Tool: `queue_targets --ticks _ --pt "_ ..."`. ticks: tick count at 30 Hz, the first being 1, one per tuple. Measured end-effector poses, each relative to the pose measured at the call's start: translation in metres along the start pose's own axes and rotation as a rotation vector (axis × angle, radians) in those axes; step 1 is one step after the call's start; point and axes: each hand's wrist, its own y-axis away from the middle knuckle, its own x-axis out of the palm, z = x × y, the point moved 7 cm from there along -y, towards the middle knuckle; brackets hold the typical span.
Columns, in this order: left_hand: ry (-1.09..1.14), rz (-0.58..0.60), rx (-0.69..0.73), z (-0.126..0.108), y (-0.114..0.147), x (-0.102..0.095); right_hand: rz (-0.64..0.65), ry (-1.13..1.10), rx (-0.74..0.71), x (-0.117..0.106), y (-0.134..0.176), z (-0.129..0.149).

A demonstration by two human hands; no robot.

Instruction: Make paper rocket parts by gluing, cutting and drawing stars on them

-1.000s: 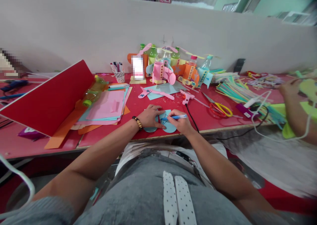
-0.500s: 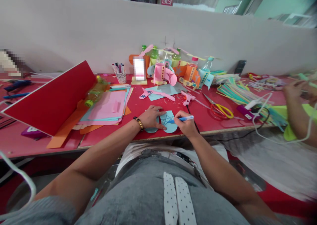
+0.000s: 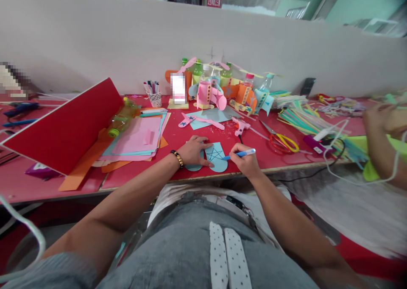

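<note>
A light-blue paper piece (image 3: 218, 162) with a rounded end lies near the table's front edge, a star drawn on it in dark lines. My left hand (image 3: 194, 151) rests over its left side with fingers spread, pressing the paper down. Under that palm, a second blue paper piece (image 3: 193, 168) is partly covered. My right hand (image 3: 244, 160) grips a blue marker pen (image 3: 248, 152), fingers closed round it. The pen's tip points left and is at the right edge of the starred paper; whether it touches I cannot tell.
Behind lie a pink propeller cutout (image 3: 203, 121) and a pink glue gun (image 3: 241, 126). Scissors (image 3: 288, 142) lie to the right, stacked paper (image 3: 136, 136) to the left. Decorated bottle planes (image 3: 206, 92) stand at the back. Another person's arm (image 3: 378, 132) works at far right.
My right hand and the pen have moved right, from the middle of the star to the paper's right edge. My left hand stays in place.
</note>
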Motion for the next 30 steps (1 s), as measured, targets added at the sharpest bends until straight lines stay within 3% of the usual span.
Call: queue_targets --ticks 12,19,30 --pt "-0.005 -0.006 0.012 0.001 0.000 0.001 -0.008 0.004 0.015 -0.012 0.006 -0.003" --pt "0.003 0.003 0.010 0.001 0.000 0.001 -0.106 -0.022 0.013 -0.014 0.008 -0.009" --pt "-0.003 -0.011 0.020 0.001 -0.001 0.001 -0.042 0.001 0.001 -0.007 0.009 -0.009"
